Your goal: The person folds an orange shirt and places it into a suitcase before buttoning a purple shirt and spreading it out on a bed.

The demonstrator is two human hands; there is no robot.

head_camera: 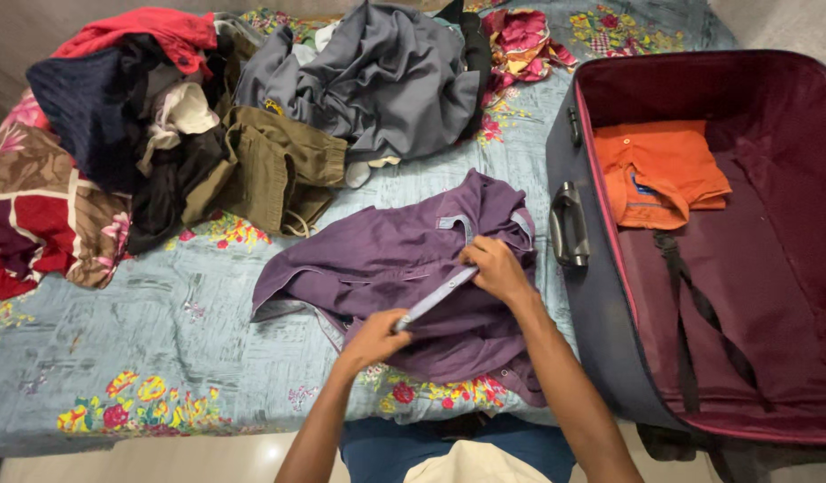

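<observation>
A purple shirt lies crumpled on the bed in front of me. My left hand pinches the near end of its pale button strip. My right hand grips the far end of that strip, just below the collar. The strip is stretched taut between the two hands. To the right an open maroon-lined suitcase lies on the bed with a folded orange shirt inside at its far left corner.
A heap of clothes covers the far left of the bed: grey, olive, navy, red and patterned pieces. The bedsheet is pale blue with flower prints. The suitcase handle faces the purple shirt.
</observation>
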